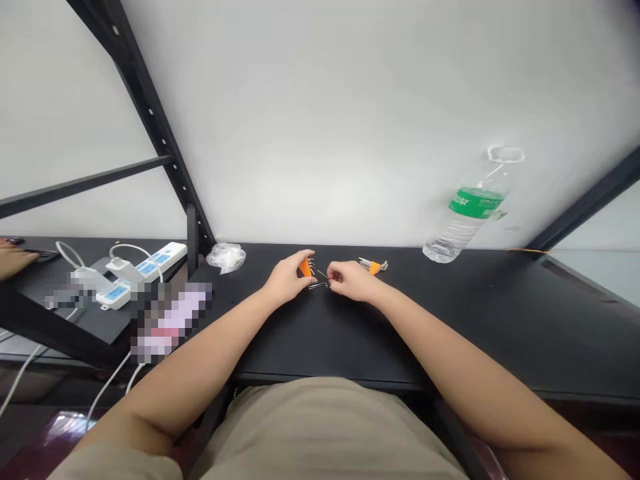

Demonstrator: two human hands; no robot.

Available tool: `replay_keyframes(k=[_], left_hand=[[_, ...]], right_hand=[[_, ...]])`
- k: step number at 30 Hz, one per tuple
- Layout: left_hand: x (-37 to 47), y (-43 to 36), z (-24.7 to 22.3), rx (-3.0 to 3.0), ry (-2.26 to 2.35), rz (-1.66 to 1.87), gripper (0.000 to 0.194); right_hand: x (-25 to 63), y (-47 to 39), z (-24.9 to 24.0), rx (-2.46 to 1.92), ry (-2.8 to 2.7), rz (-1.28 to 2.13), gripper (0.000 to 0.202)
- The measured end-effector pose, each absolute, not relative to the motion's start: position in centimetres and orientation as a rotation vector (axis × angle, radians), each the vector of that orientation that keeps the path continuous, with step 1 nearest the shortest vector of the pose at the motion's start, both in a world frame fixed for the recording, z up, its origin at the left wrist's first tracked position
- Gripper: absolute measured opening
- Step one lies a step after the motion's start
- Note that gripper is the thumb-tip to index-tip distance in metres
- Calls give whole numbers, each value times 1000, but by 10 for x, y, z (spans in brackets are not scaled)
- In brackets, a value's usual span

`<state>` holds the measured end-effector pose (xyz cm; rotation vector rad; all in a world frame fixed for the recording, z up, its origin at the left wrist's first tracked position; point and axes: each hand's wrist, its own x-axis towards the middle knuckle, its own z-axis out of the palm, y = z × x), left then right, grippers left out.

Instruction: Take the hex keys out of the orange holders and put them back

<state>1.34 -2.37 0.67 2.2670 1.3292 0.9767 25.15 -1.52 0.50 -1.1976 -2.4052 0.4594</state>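
Note:
Near the middle of the black table, my left hand (291, 278) is closed on an orange holder (305, 267) with several small hex keys standing out of its right side. Just to the right, my right hand (349, 280) pinches a thin metal hex key (323, 274) that points toward the holder. A dark L-shaped hex key (318, 286) lies on the table below, between the hands. Behind my right hand rests a second orange holder (375, 267) with several silver keys in it.
A clear bottle with a green label (476, 203) stands by the wall at the right. Crumpled plastic (227, 257) lies at the back left. Further left are a white power strip (165, 256) with cables, a black frame post (145, 100) and another person's hand (14, 261).

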Motion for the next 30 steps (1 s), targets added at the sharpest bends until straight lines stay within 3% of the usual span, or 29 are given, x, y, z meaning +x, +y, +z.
replay_keyframes(k=[6, 30], left_hand=[[16, -26, 9, 2260, 1369, 958, 77], [20, -30, 8, 2267, 1310, 916, 77]], right_hand=[[242, -29, 13, -1042, -2355, 416, 10], [253, -30, 16, -987, -2329, 378, 9]])
